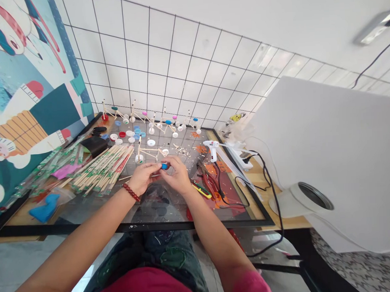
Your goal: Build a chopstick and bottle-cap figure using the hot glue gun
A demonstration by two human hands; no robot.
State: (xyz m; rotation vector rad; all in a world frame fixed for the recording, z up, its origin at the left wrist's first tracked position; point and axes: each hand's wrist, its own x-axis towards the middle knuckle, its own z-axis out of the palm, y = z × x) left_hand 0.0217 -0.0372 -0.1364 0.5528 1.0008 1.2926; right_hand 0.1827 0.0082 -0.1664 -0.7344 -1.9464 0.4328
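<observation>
Above the front middle of the glass-topped table [103, 216], a small lump of blue clay [164, 166] is pinched between both my hands. My left hand [143, 178] grips it from the left with thumb and fingertips. From the other side, the fingers of my right hand [177, 175] close around it and partly hide it. Just behind my hands stands a small stick model bicycle [148, 151] with white bottle-cap wheels. A bag of blue clay [46, 207] and a pink clay piece [64, 170] lie at the left.
More stick bicycles [167, 123] line the back edge. Loose bottle caps [137, 132] lie before them. Wrapped chopsticks [101, 172] spread at left. Right of my hands are a yellow cutter [202, 190], red-handled pliers [211, 183] and a white glue gun [211, 149] with a trailing black cable [276, 202].
</observation>
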